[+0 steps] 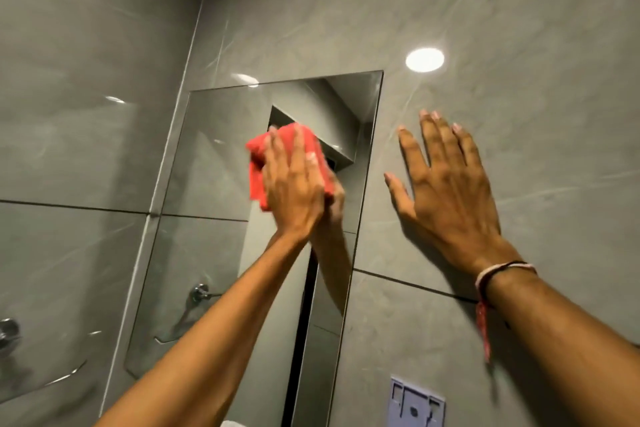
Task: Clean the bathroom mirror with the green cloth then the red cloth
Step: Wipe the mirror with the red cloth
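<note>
I count one mirror [211, 163], one red cloth [257, 166], a left hand [294, 191] and right hand [450, 191], one glass shelf [52, 383], one wall bracket [417, 402].

The left hand [294, 191] covers the middle of the red cloth [257, 177]; only the upper and left folds of the cloth show. The thumb of this hand is hidden, so I cannot tell if it pinches the cloth or only presses it. The left forearm hides part of the lower mirror [214, 149], and the mirror's bottom edge is not seen. The palm of the right hand [450, 191] is hidden against the wall tile [519, 45]. Both forearms are cut off by the picture's edges. A pale plastic bracket [417, 402] is cut off at the bottom edge, and a chrome fitting [8, 329] at the left edge. A small white thing [235, 424] at the bottom edge is too little to name.
</note>
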